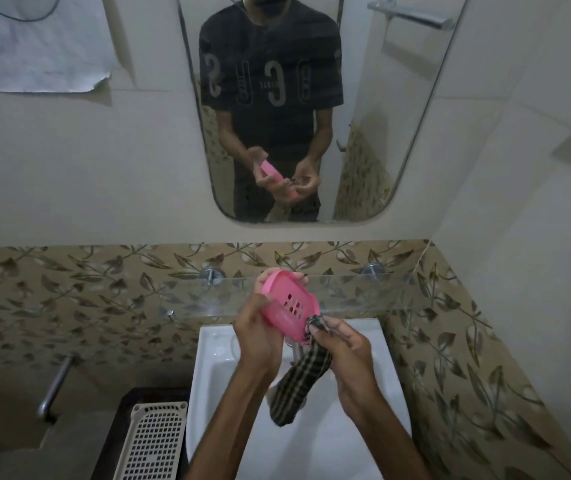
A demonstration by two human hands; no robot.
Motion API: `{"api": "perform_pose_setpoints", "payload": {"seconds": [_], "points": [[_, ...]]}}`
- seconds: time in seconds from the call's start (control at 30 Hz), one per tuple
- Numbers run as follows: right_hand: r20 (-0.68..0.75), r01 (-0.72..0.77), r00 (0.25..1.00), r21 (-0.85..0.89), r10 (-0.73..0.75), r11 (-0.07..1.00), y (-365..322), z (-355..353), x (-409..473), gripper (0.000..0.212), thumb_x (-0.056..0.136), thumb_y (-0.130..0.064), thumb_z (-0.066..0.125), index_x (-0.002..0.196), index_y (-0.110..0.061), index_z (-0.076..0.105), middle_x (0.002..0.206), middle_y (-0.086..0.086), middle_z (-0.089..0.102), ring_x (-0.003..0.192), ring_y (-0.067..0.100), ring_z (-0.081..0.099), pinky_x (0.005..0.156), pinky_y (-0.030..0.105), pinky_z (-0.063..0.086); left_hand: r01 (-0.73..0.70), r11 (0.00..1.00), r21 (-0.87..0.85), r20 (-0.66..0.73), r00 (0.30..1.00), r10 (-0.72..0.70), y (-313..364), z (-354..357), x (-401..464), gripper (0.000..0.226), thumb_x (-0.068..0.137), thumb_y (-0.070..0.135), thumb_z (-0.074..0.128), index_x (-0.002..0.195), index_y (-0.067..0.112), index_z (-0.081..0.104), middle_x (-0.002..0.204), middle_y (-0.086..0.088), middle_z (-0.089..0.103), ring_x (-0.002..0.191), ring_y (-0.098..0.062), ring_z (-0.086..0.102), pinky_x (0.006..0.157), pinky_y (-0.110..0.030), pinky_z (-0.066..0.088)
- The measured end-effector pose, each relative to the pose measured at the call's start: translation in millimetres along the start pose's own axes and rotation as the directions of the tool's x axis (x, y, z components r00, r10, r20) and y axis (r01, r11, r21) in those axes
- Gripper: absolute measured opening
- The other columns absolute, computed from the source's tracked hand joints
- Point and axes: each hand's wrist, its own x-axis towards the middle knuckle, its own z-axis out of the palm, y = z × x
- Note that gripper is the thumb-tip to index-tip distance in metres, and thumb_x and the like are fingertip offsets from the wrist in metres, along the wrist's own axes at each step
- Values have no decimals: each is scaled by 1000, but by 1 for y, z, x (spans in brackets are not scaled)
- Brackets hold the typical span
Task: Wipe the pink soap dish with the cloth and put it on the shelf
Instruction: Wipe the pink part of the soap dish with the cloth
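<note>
Nearest to us, two bare forearms rise from the bottom edge over the white sink [374,403]. To the left of the sink, a cream perforated basket [156,441] sits on a dark surface, and a metal pipe [53,386] stands further left.

Our left hand [256,337] grips the pink soap dish [289,308] by its edges, thumb on the near long side and fingertips [299,277] curled over the far rim. The dish is held in the air, tilted, above the far end of the sink and just in front of the glass shelf [363,292]; it is not resting on the shelf. Rows of small drain slots show in its face.

Our right hand [346,355] pinches the dark checked cloth [298,386], pressing a bunched end against the near right end of the dish; the remainder of the cloth hangs down between the wrists.

Beyond the shelf, a band of leaf-patterned tile [86,289] crosses the wall. Above it, the mirror [374,133] reflects a person in a dark printed shirt holding the dish and the cloth. A white sheet [34,46] hangs at the far left.
</note>
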Motion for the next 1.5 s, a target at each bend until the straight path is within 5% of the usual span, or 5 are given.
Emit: {"api": "perform_pose_setpoints", "payload": {"seconds": [0.13,0.57,0.87,1.4,1.5], "points": [[154,282,955,-223,-252,933,-15,-12,10,31,85,11,74,86,-20,79,88,3,81,79,11,76,67,17,57,259,964,-63,139,959,-248,30,-14,6,39,83,27,59,113,3,67,133,-31,60,122,-42,59,106,-58,46],[407,655,755,-512,-514,556,-31,-20,14,22,88,-6,76,102,-24,77,111,-11,68,107,12,68,87,33,62,413,910,-30,271,880,-390,25,-21,-6,88,70,43,76,147,6,54,150,-32,51,137,-54,47,116,-69,34],[358,707,639,-622,-681,337,-5,-4,-11,26,79,-3,83,98,-20,81,100,-8,77,94,0,69,86,24,60,330,927,-180,44,944,-327,5,-18,-5,62,80,35,47,128,3,71,113,-27,69,90,-34,65,74,-39,54],[474,784,592,-526,-652,330,-9,10,-11,30,76,3,75,95,-19,82,97,-8,78,96,6,70,84,33,60,322,928,-188,-33,942,-334,4,-16,0,54,74,36,55,110,1,75,99,-22,58,75,-27,52,65,-32,42],[276,643,724,-601,-632,474,-19,3,7,26,82,5,77,96,-17,82,98,-5,78,95,6,71,86,35,61,307,927,-217,-53,944,-326,2,-13,-1,48,76,36,55,107,5,74,104,-23,63,87,-33,58,77,-40,48]]}}
